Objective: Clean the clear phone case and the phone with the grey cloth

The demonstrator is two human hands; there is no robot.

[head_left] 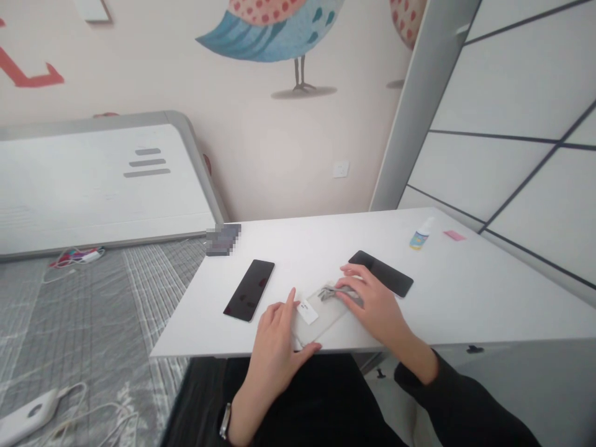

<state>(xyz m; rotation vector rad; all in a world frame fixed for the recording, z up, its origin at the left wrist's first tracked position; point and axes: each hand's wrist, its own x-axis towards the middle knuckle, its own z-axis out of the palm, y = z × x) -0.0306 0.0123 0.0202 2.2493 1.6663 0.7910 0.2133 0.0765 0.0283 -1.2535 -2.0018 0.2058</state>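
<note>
A clear, flat plastic pouch (327, 318) with a small white label (308, 311) lies near the table's front edge. My left hand (278, 338) spans its left side, thumb at the lower edge, index finger stretched up and other fingertips by the label. Over the pouch's right end, my right hand (375, 304) is closed on a grey folded bundle (329, 291); whether this is cable or cloth I cannot tell. A black phone (250, 290) lies left of the pouch. Another dark phone-like slab (384, 275) lies just behind my right hand.
On the white table (484, 292) stand a small spray bottle (421, 234) and, beside it, a pink piece (454, 235) at the back right. A blurred dark item (223, 239) sits at the back left corner. A bed with white cables (118, 410) is on the left.
</note>
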